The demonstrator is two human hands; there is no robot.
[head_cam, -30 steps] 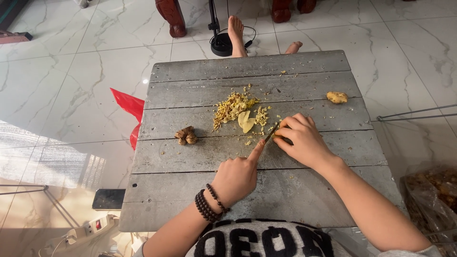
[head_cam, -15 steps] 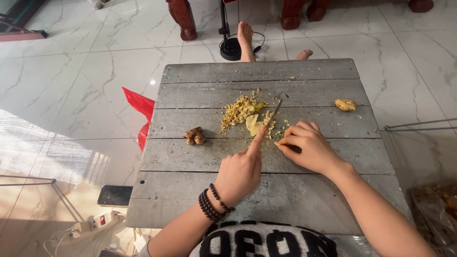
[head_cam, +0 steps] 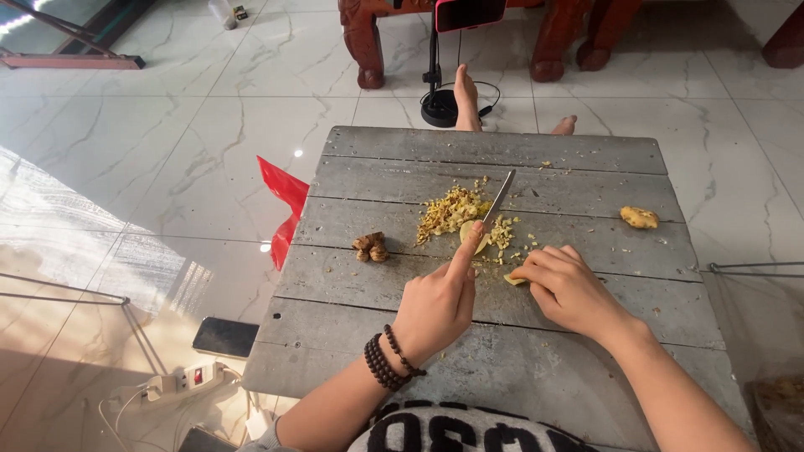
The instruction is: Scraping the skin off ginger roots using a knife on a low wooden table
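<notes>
Knife [head_cam: 499, 199] handle hidden, hands [head_cam: 502, 289] covering ginger [head_cam: 474, 237]

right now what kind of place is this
Probably a home floor used for food prep: a low grey wooden table on marble-look floor tiles, chopped ginger, and carved red furniture legs behind.
</notes>
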